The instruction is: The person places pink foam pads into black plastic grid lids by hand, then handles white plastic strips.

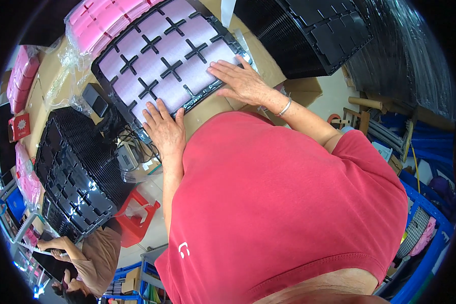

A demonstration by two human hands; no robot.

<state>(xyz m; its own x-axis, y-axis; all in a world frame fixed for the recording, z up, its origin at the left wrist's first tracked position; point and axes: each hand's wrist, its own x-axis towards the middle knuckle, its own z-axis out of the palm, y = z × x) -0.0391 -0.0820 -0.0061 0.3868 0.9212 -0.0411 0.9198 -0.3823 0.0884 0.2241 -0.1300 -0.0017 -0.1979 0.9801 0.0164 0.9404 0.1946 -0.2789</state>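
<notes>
A shallow black plastic tray [208, 93] lies on the table in front of me, tilted in the view. Pale lilac material [131, 83], soft and flat, fills its compartments between raised black crosses. My left hand [166, 129] rests at the tray's near left corner, its fingers stretched over the edge onto the lilac material. Over the near right corner lies my right hand [242, 82], palm down with fingers extended and a bracelet on the wrist. Neither hand holds anything.
Stacks of black trays stand at left [71, 172] and upper right [334, 35]. Wrapped pink stacks [99, 28] lie beyond the tray. Near its left side are a black box [95, 99] and cables. A red stool [139, 220] and a co-worker [97, 258] are lower left.
</notes>
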